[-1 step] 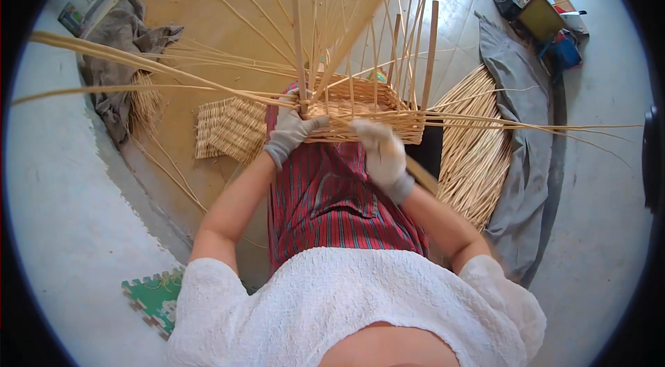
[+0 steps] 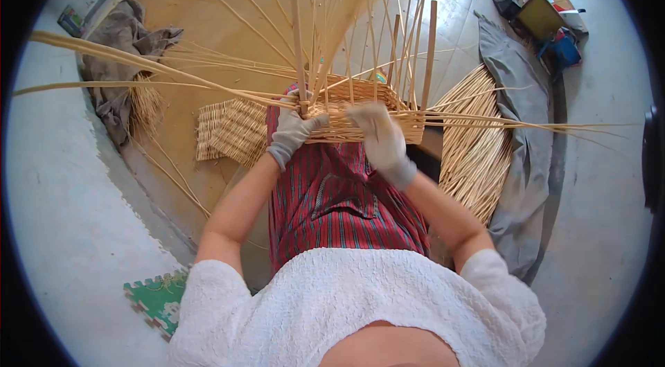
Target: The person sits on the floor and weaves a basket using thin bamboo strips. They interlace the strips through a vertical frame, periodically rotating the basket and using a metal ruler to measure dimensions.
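A rectangular wicker basket, partly woven, rests over my lap, with upright rods rising from its sides and thicker sticks at its corners. My left hand, in a pale grey-white glove, is closed on its near left corner, around the base of a corner stick. My gloved right hand is at the near wall, right of the middle. Motion smears its fingers, so their grip is unclear. A blurred thick rod slants up from near the left corner. Long loose rods extend left, others right.
Two woven panels lie on the floor at left. A bundle of peeled rods lies at right beside a grey cloth. Another dark cloth is heaped at far left. Boxes and a blue container stand at back right.
The blurred thick rod's upper end has swung left. My right hand has shifted slightly up along the near wall. My left hand stays on the corner.
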The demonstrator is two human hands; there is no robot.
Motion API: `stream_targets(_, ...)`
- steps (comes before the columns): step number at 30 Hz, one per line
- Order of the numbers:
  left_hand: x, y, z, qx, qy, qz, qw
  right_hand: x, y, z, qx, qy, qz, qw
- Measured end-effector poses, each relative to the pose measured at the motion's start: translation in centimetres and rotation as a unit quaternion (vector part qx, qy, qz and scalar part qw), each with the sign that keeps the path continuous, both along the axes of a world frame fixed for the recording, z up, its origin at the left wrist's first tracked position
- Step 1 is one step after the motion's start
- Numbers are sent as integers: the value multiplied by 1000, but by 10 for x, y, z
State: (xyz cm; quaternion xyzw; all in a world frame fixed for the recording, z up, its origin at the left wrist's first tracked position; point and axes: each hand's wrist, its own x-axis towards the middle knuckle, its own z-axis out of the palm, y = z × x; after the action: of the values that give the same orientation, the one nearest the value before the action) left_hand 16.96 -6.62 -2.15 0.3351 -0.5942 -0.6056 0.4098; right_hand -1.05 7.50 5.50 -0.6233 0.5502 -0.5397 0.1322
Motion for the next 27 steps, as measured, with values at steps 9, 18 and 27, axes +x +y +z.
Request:
stream_targets(9, -39, 6, -21, 20, 86, 74, 993, -36, -239, -29, 252, 111, -144, 951)
stream_targets(18, -28, 0, -31, -25, 81, 132, 988, -35, -288, 24, 188, -195, -245, 931)
stream_targets(27, -23, -14, -50, -60, -7, 157, 986, 24, -173, 57, -131, -212, -101, 963)
